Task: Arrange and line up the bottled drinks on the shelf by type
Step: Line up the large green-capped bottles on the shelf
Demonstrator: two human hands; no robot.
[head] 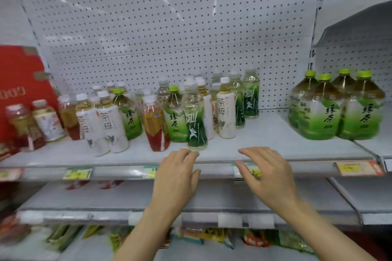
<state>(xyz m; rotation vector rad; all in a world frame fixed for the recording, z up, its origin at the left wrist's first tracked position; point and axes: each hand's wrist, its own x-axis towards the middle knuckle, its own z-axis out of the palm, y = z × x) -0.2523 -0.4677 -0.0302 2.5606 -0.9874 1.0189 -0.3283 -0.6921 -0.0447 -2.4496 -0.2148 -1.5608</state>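
My left hand [177,172] and right hand [268,172] hovered at the shelf [265,142] edge, each grip apart and empty. Mixed bottles [152,112] stood crowded mid-shelf. Risk noted: the front green bottle [194,116], near my left fingers, could topple if nudged.

Rear bottles [216,74] blurred; red box [19,82] cut off.

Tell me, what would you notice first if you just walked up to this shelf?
Probably the jumble of small tea bottles crowding the left and middle of the shelf, white, green and red labels all mixed up. Next, the big green tea bottles packed together at the right end. Out front, the left hand and right hand hover empty at the shelf's front edge, fingers near a clear dark-green-labelled bottle.
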